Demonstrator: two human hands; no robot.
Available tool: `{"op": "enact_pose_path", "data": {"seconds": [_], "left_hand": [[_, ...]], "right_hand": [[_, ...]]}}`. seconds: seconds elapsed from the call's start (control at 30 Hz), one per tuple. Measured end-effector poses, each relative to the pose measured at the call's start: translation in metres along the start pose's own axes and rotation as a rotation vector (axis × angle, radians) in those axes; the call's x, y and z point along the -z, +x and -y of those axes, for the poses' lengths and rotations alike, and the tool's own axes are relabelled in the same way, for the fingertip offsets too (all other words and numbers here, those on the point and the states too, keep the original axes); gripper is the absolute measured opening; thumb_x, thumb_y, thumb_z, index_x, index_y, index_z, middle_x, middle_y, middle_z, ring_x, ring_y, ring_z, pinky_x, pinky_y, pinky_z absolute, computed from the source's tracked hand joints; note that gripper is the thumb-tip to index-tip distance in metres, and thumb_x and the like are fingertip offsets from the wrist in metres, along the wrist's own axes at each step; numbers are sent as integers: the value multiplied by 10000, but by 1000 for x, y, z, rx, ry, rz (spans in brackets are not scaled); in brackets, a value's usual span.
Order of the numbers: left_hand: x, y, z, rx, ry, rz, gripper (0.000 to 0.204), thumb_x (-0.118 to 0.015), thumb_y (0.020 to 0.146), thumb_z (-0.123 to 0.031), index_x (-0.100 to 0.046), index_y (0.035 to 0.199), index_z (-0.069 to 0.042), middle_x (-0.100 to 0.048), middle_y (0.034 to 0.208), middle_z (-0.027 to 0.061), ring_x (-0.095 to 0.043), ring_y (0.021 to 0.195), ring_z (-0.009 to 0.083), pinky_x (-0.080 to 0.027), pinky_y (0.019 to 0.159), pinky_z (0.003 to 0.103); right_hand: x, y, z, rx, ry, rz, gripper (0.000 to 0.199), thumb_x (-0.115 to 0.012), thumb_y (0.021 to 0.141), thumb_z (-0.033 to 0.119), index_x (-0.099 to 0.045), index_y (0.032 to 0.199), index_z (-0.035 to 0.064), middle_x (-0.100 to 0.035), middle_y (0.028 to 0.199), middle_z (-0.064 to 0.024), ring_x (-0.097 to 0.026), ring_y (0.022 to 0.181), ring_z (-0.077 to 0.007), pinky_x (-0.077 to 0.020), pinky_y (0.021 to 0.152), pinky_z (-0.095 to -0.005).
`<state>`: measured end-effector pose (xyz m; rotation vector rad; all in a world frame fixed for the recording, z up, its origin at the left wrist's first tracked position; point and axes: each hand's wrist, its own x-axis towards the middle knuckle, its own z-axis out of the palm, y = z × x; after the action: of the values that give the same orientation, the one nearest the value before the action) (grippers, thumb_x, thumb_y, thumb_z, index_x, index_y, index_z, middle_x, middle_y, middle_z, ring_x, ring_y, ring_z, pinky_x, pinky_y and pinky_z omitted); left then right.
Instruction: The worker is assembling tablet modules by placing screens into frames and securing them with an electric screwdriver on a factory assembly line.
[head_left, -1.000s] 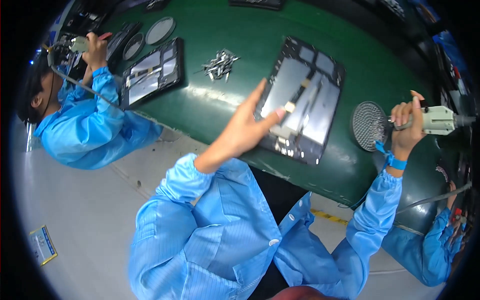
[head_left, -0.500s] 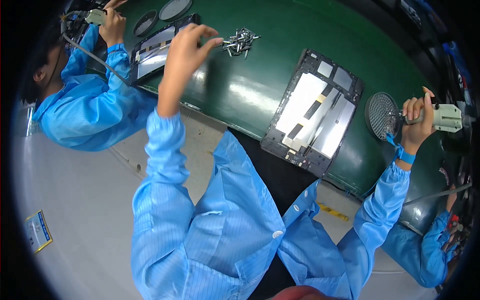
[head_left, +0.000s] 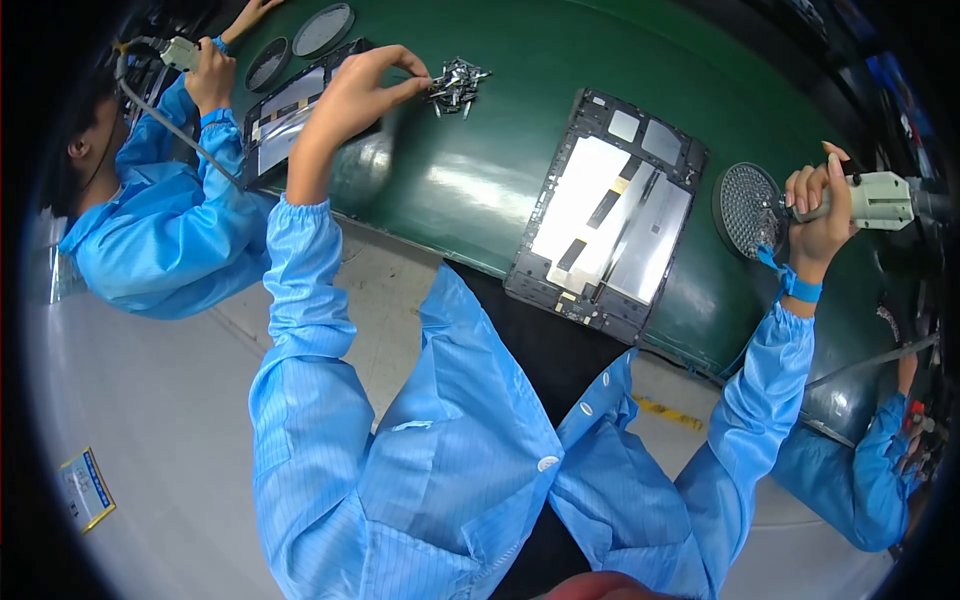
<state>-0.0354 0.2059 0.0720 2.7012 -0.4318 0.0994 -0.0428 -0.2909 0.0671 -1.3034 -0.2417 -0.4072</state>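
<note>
- There is one view, from a wide fisheye camera worn on the person's head, looking steeply down past their blue-sleeved chest and arms.
- It faces a green work surface (head_left: 480, 190) that curves across the upper half of the frame; pale floor fills the lower left.
- The forearms rise from the lower edge: the left hand (head_left: 350, 95) reaches to the upper centre-left, and the right hand (head_left: 815, 215) sits at the right edge.
- The view is close: the person's own torso takes up the lower middle.
- Straight edges bow near the rim, and the corners are black.
- Another person in blue appears at the upper left.
</note>
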Motion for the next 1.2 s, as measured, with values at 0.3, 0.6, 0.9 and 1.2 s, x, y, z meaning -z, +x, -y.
{"op": "enact_pose_path", "data": {"seconds": [0.3, 0.6, 0.9, 1.2], "left_hand": [[-12, 22, -77, -215, -651, -205, 192, -704, 963, -190, -666, 1005, -6, -632, 899, -2, -580, 748, 69, -483, 667, 227], [-108, 84, -83, -357, -635, -156, 217, -646, 992, -201, -727, 1123, -48, -740, 1025, 61, -693, 915, 144, -551, 814, 278], [-113, 88, -71, -57, -1268, -55, 324, -643, 1002, -216, -637, 1200, 40, -699, 1111, 166, -700, 1000, 226, -579, 900, 319], [-116, 87, -75, 9, -1422, 62, 330, -617, 1018, -249, -615, 1158, 49, -687, 1103, 174, -709, 947, 226, -592, 856, 302]], "right_hand": [[-1, -1, 1, -6, 22, 6, 285, -569, 962, 97, -577, 1157, -111, -382, 565, -2, -396, 451, -111, -385, 470, -294], [-5, -3, 0, -11, 21, 8, 243, -561, 962, 83, -574, 1109, -110, -389, 557, -4, -400, 440, -110, -390, 460, -290], [-8, -3, 4, -2, 4, 0, 257, -581, 944, 82, -571, 1110, -114, -383, 546, -7, -396, 433, -114, -385, 451, -300], [-5, -3, 2, -10, 33, 25, 267, -573, 950, 92, -571, 1114, -118, -381, 558, -7, -399, 444, -117, -396, 467, -304]]}}
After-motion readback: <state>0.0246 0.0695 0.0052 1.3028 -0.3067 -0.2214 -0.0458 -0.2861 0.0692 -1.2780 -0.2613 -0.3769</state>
